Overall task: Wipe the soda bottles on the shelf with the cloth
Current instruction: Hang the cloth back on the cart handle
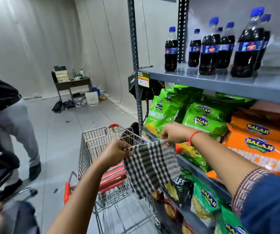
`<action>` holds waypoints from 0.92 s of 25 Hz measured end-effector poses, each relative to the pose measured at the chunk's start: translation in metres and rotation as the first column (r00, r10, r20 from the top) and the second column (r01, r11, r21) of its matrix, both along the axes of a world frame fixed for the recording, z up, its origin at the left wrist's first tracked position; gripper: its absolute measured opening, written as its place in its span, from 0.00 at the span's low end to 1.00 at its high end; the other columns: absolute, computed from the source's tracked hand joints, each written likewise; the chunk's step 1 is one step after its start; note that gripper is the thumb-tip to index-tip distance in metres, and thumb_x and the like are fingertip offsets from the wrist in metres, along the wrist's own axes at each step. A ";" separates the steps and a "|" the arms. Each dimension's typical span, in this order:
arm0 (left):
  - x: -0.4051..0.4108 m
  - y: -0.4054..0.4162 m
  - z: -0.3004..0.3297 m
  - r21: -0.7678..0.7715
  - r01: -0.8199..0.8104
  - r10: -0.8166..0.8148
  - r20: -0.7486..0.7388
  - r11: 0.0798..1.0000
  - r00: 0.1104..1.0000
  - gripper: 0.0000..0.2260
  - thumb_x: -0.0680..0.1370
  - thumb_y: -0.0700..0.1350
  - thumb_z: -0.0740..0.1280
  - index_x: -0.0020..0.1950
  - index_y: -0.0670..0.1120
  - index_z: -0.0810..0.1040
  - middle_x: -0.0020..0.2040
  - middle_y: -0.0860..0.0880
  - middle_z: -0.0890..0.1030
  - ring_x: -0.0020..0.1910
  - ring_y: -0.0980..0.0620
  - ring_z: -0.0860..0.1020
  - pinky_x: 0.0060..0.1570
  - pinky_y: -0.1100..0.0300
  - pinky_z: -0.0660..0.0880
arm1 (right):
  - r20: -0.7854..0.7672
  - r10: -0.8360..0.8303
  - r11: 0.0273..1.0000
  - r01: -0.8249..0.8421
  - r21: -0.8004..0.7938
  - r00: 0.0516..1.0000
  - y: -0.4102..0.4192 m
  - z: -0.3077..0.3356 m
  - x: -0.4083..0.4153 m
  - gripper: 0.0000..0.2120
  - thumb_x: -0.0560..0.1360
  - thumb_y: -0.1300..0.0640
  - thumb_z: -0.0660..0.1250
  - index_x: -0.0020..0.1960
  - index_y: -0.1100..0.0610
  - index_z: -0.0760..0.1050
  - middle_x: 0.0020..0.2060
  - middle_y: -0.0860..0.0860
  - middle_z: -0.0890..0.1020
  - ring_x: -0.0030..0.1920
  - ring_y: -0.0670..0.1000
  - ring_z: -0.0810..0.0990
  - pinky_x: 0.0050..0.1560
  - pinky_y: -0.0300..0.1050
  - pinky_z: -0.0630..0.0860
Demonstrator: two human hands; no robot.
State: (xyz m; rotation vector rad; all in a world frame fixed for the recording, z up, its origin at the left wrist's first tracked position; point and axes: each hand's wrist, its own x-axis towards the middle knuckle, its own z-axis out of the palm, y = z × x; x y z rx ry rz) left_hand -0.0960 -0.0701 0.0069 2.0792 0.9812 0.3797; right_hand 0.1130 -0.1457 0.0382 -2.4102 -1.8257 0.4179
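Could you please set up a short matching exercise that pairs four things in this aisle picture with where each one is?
Things:
1. soda bottles
2. checked cloth
3. green snack bags
4. shopping cart

Places:
A. on the floor beside the rack
B. standing on the top grey shelf
C. stretched between both hands
D. on the shelf under the bottles

Pairs: 1-B, 2-C, 3-D, 4-A

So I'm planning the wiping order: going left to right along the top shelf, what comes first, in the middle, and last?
Lone soda bottle at the left end → tight middle cluster of bottles → large front bottle at the right.
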 end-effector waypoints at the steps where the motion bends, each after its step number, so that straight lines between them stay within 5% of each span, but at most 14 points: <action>1: 0.000 0.005 -0.008 -0.012 -0.016 0.016 -0.009 1.000 1.000 0.05 0.72 0.39 0.66 0.38 0.45 0.78 0.36 0.46 0.79 0.36 0.49 0.72 0.44 0.56 0.75 | -0.012 -0.007 1.000 0.007 0.001 1.000 0.006 -0.008 -0.002 0.12 0.71 0.71 0.66 0.52 0.60 0.80 0.44 0.56 0.85 0.39 0.50 0.80 0.40 0.41 0.77; 7: 0.000 0.041 -0.047 -0.066 -0.114 0.113 -0.015 0.991 0.993 0.05 0.73 0.37 0.64 0.39 0.43 0.78 0.41 0.42 0.81 0.35 0.50 0.74 0.42 0.57 0.76 | 0.175 -0.020 0.993 -0.001 0.114 0.984 0.051 -0.049 -0.012 0.13 0.72 0.68 0.63 0.50 0.55 0.80 0.55 0.57 0.79 0.46 0.56 0.80 0.43 0.47 0.75; 11: 0.008 0.051 -0.062 -0.082 -0.113 0.109 -0.049 0.990 0.993 0.06 0.74 0.37 0.63 0.41 0.43 0.78 0.38 0.45 0.79 0.29 0.54 0.70 0.30 0.66 0.70 | 0.243 -0.009 0.998 -0.006 0.059 0.970 0.067 -0.071 -0.010 0.13 0.72 0.70 0.60 0.47 0.57 0.79 0.43 0.56 0.78 0.38 0.55 0.75 0.38 0.46 0.74; 16: 0.020 0.062 -0.081 -0.122 -0.127 0.118 -0.078 0.984 0.990 0.09 0.74 0.35 0.61 0.36 0.43 0.77 0.37 0.48 0.77 0.34 0.49 0.73 0.39 0.59 0.74 | 0.340 0.013 0.999 -0.025 0.032 0.940 0.075 -0.087 -0.004 0.10 0.73 0.70 0.58 0.45 0.59 0.75 0.31 0.53 0.71 0.39 0.57 0.75 0.37 0.46 0.71; 23: 0.029 0.069 -0.099 -0.116 -0.160 0.143 -0.141 0.980 0.980 0.06 0.74 0.36 0.63 0.38 0.39 0.77 0.34 0.46 0.77 0.31 0.51 0.71 0.34 0.63 0.71 | 0.337 0.016 1.000 -0.024 0.019 0.941 0.084 -0.109 0.001 0.14 0.73 0.71 0.59 0.54 0.60 0.77 0.50 0.57 0.79 0.51 0.59 0.79 0.40 0.48 0.75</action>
